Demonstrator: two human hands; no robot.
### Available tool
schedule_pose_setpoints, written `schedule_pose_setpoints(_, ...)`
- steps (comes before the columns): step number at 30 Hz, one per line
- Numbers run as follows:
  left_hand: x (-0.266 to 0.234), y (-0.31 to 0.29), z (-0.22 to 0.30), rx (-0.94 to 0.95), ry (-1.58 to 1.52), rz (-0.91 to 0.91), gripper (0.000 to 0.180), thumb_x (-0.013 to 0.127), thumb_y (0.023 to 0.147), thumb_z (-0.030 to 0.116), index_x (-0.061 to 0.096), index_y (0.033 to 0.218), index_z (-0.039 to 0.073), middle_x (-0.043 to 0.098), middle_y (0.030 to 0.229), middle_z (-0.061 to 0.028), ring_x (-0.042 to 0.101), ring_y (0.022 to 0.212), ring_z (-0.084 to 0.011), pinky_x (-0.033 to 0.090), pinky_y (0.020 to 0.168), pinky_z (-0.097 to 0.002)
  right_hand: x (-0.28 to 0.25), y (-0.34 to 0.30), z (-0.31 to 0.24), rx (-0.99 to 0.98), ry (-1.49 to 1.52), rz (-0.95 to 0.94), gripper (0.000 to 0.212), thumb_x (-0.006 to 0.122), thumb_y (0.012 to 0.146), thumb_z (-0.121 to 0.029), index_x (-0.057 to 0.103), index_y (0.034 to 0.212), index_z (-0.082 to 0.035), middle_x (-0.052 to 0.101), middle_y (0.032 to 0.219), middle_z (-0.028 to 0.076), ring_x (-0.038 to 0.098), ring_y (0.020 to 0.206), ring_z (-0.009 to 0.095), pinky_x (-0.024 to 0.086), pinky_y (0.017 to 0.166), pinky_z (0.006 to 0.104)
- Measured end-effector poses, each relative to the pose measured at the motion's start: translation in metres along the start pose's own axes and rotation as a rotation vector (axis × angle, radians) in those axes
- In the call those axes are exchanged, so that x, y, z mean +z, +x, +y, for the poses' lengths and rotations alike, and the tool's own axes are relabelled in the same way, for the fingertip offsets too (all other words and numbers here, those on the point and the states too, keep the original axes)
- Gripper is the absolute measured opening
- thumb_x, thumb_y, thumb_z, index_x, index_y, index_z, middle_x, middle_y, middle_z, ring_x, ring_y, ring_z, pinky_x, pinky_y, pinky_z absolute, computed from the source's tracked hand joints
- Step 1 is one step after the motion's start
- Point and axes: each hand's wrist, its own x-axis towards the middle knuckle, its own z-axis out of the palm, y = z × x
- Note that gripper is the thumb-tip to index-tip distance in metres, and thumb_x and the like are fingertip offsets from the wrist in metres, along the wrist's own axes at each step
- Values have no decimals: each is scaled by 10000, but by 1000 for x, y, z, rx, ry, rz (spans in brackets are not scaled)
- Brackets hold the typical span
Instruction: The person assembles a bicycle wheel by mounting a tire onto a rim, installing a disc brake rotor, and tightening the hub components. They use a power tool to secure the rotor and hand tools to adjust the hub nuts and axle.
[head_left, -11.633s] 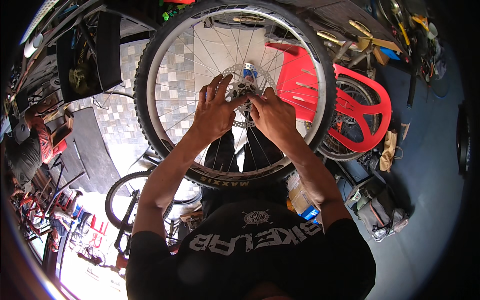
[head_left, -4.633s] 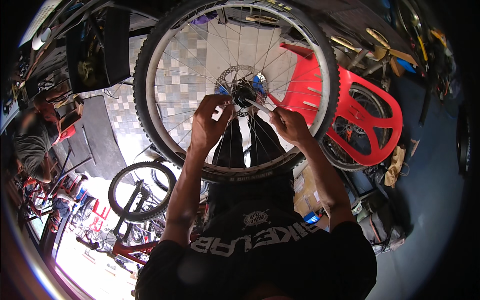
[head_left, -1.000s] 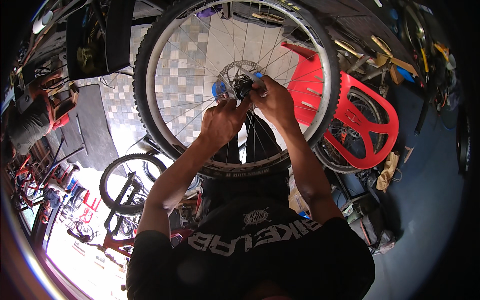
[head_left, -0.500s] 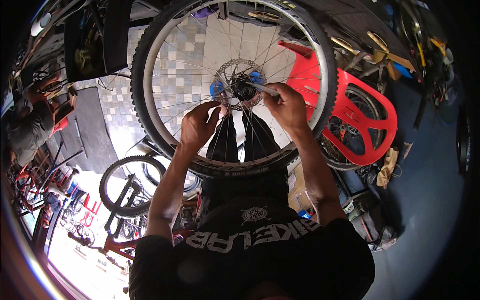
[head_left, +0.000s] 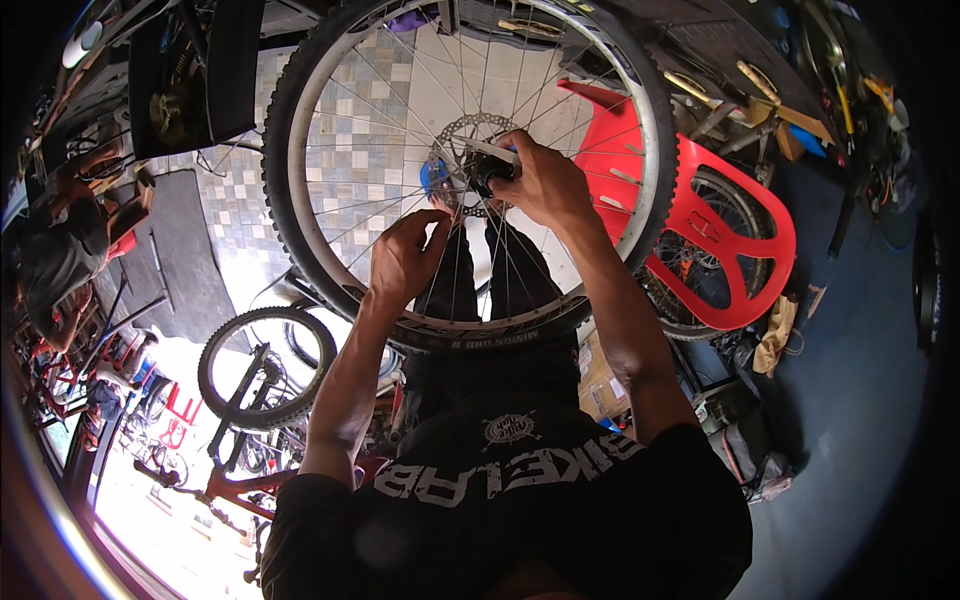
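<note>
A large bicycle wheel with a knobby black rubber tyre and silver metal rim (head_left: 281, 160) stands before the person, its black cylindrical hub (head_left: 484, 180) just beside the right fingers. The right hand (head_left: 548, 182) holds a thin, flat, pale-grey tool (head_left: 490, 150) narrowly between thumb and fingers; the tool slants up and leftward from the fingertips across the hub. Around the hub, reaching above and left of these fingers, sits a perforated silver disc rotor (head_left: 478, 121).

The left hand (head_left: 402, 255) is just below and left of the rotor, fingers bent, thumb near the forefinger with a narrow gap; whether the tips touch a spoke or hold something small cannot be told.

Writing shows in several places: pale lettering along the black tyre sidewall (head_left: 490, 341) below both hands, and a yellow mark on the tyre's top (head_left: 579, 8), well above the right fingers. Nearer the wearer, below both hands, the black cotton T-shirt (head_left: 560, 540) carries large white block letters (head_left: 465, 487) under a round white emblem (head_left: 510, 429).

Right of the right fingers, behind the spokes, stands a red moulded-plastic chair (head_left: 772, 207). Well left of the left fingers, a person in dark clothing (head_left: 65, 240) bends forward.
</note>
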Motion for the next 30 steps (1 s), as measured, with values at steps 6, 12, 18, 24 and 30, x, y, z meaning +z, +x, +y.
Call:
schedule_pose_setpoints(6,-5,5,5,-7,19,12,125,765,942,137,780,1050,75,768,896,-120,616,554,-208,503,547,-356,3,1,8,6,76,30,528,811,852,-301,605,1302,-116,749,1002,150,741,966,369,582,844,492)
schedule_pose_setpoints(12,-3,9,14,11,25,10,165,776,937,141,777,1093,86,780,933,-120,659,584,-220,527,559,-372,-5,-8,36,22,344,75,484,813,920,-350,631,1293,-101,768,933,130,761,820,273,576,759,406)
schedule_pose_setpoints(18,17,24,35,294,155,23,288,787,935,170,768,1220,132,792,955,-125,739,669,-265,589,599,-396,-10,-29,60,10,483,275,370,785,967,-270,656,1243,-62,742,882,90,685,717,167,541,688,331)
schedule_pose_setpoints(24,33,32,51,233,333,-89,317,768,950,252,745,1247,143,768,857,-130,764,731,-304,600,599,-413,-6,-45,59,108,525,197,312,769,993,-220,660,1213,-28,721,921,50,603,777,93,504,706,287)
schedule_pose_setpoints(30,32,34,49,309,372,-37,273,777,940,239,750,1191,136,729,780,-104,737,679,-295,578,573,-421,-1,-57,56,66,533,174,365,768,998,-300,667,1251,-56,745,928,72,637,760,138,519,698,315)
